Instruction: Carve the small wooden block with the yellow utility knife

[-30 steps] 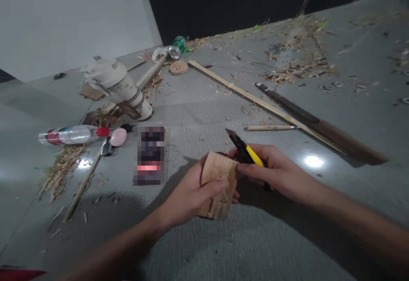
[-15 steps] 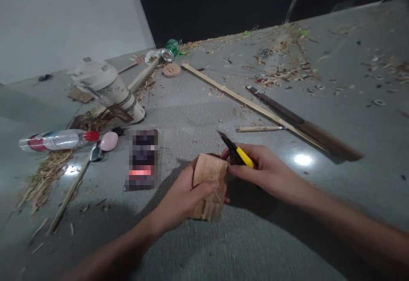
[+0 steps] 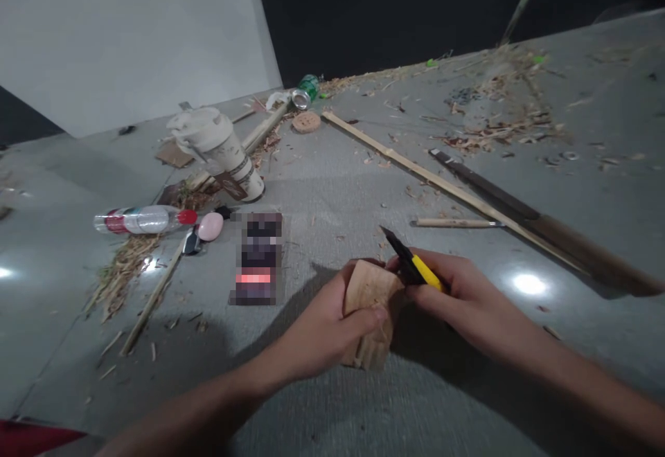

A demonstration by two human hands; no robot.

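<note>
My left hand (image 3: pixel 327 329) is wrapped round a pale block of wood (image 3: pixel 370 285), its thumb pressed across the front face. The block is tilted, with grooves on its lower part. In my right hand (image 3: pixel 462 284) is a yellow and black utility knife (image 3: pixel 423 270), its dark blade pointing up and left, away from the wood. The right fingers are close to the block's right edge; whether they touch it I cannot tell. Both hands are above the grey floor (image 3: pixel 332 194). Beyond the knife lies a thin wooden-handled tool (image 3: pixel 451 223).
To the right lie a long wooden strip (image 3: pixel 405 166) and a large dark blade with a brown handle (image 3: pixel 587 246). On the left are a blurred-out phone (image 3: pixel 260 256), a white cup (image 3: pixel 223 152), a plastic bottle (image 3: pixel 140 220) and a hammer-like tool (image 3: pixel 156 298). A green can (image 3: pixel 307 90) lies farther back among shavings.
The view has swung left, so everything appears farther right, and a red thing shows at lower left. Both hands keep their holds on the wood and knife; the block looks slightly more tilted.
</note>
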